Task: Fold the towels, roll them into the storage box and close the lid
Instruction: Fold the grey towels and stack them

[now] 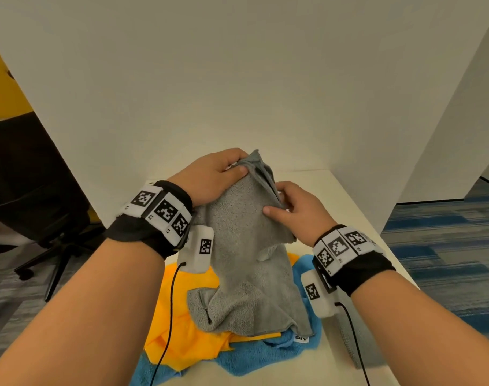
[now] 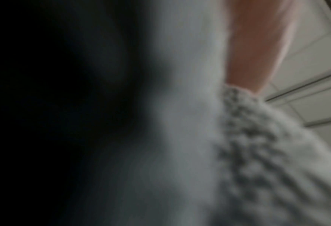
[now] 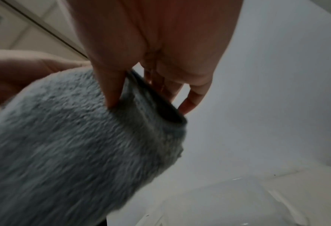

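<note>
A white desk carries a blue towel with an orange towel spread over its left part. The grey towel hangs above them, its lower end resting on both. At its far top edge the left hand has a closed grip, thumb pinching the cloth; to the right, the right hand pinches a fold.
</note>
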### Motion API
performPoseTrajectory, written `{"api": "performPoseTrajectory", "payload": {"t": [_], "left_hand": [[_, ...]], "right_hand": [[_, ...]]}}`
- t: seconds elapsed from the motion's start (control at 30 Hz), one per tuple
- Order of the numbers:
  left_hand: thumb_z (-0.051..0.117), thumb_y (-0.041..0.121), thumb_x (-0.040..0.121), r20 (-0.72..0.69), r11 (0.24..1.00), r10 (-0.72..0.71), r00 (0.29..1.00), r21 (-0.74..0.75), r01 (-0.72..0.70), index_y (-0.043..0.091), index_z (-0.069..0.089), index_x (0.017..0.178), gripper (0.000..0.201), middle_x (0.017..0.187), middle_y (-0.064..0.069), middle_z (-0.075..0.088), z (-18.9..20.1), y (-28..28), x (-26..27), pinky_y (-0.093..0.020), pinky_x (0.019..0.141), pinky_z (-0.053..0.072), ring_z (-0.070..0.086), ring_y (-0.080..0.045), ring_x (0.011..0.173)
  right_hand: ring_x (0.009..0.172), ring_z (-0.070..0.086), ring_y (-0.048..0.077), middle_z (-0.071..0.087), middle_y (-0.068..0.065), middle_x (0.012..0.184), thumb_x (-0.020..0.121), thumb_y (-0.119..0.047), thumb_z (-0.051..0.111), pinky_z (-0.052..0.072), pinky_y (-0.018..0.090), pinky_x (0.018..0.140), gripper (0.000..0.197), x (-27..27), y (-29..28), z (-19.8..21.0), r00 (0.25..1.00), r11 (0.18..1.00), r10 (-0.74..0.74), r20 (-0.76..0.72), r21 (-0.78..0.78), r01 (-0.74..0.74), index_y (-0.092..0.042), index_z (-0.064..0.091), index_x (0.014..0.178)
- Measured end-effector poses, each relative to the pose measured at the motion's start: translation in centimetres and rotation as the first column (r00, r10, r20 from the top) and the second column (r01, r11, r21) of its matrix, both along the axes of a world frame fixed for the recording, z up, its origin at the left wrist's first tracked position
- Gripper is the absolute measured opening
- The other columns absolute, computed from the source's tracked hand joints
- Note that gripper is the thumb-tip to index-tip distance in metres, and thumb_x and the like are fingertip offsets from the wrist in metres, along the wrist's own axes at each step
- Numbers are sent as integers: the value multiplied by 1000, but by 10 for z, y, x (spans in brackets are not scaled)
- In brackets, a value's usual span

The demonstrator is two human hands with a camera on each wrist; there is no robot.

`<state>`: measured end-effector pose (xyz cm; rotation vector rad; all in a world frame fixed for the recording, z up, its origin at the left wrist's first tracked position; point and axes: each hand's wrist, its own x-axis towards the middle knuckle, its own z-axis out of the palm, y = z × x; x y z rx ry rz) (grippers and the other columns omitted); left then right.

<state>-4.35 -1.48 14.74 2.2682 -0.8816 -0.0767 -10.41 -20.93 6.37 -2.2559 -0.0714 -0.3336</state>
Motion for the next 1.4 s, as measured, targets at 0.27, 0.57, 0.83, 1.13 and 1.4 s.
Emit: {"api": "performPoseTrajectory", "payload": {"t": [0.27,0.57,0.83,1.13,1.4], "left_hand": [[47,24,100,47,993,-72,996,98,67,26,59,111,17,101,9,62,-3,6,2,-15,79,40,56,-9,96],[49,29,99,-28,976,-171,985,133,173,30,60,111,16,104,9,64,-5,7,2,-20,84,44,59,-5,97],[80,33,74,-50,975,-93,994,198,101,25,57,113,45,100,9,64,-5,21,5,-23,77,49,61,-6,90],[66,36,87,38,971,185,982,149,-189,16,57,78,23,72,2,52,-35,45,24,-26,57,35,49,-15,69],[67,18,88,-72,957,115,991,-261,-130,18,63,92,6,84,6,62,-61,33,15,-26,76,45,57,-13,83]], "right_hand": [[114,50,2,53,-13,124,84,-31,71,38,12,83,49,-4,-3,3,991,989,89,-100,131,-75,-25,46,127],[95,58,-3,64,-13,105,85,-37,67,46,15,79,33,-7,23,12,995,981,95,5,168,-95,-29,57,115],[66,50,11,54,2,74,97,-36,48,35,15,57,31,-4,32,8,980,996,-85,180,18,83,-5,52,94],[64,43,15,45,1,69,101,-42,37,31,31,60,40,-8,27,-4,914,919,-387,120,132,371,-7,48,84],[100,54,20,56,4,112,92,-46,55,40,26,74,42,-16,23,-23,899,897,-403,-172,121,426,-13,47,115]]}}
